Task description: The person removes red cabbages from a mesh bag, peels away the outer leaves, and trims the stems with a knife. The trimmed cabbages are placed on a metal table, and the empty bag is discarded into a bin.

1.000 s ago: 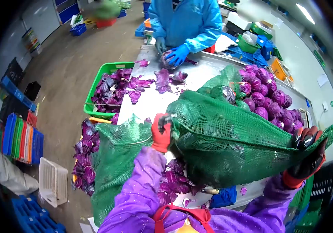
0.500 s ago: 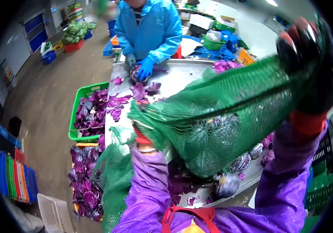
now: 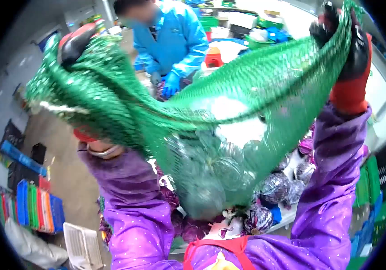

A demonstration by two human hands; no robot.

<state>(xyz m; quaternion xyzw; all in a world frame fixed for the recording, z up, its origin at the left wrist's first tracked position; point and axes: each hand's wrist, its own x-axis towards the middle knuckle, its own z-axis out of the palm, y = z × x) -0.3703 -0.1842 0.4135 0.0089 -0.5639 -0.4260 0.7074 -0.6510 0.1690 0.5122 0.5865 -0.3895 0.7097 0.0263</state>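
Observation:
Both my hands hold up a large green mesh bag (image 3: pixel 125 99), stretched wide between them. My left hand (image 3: pixel 75 45), in a red and black glove, is closed on its left edge at the upper left. At the upper right my right hand (image 3: pixel 348 49), gloved the same way, grips the gathered top corner. The bag sags low in the middle, and round cabbages show through its mesh. Beside its lower right side, several red cabbages (image 3: pixel 276 188) lie on the metal table (image 3: pixel 287 217). Another red cabbage (image 3: pixel 258 219) sits close to my apron.
Across the table a person in a blue jacket (image 3: pixel 175 36) and blue gloves works on a red cabbage (image 3: pixel 160 88). Stacked coloured crates (image 3: pixel 40 207) and a white crate (image 3: pixel 83 245) stand on the floor at left. Green crates (image 3: pixel 367 180) are at right.
My left hand has swung up and left, pulling the bag's left side high and spreading it wide. My right hand stays high at the right. The view has shifted slightly.

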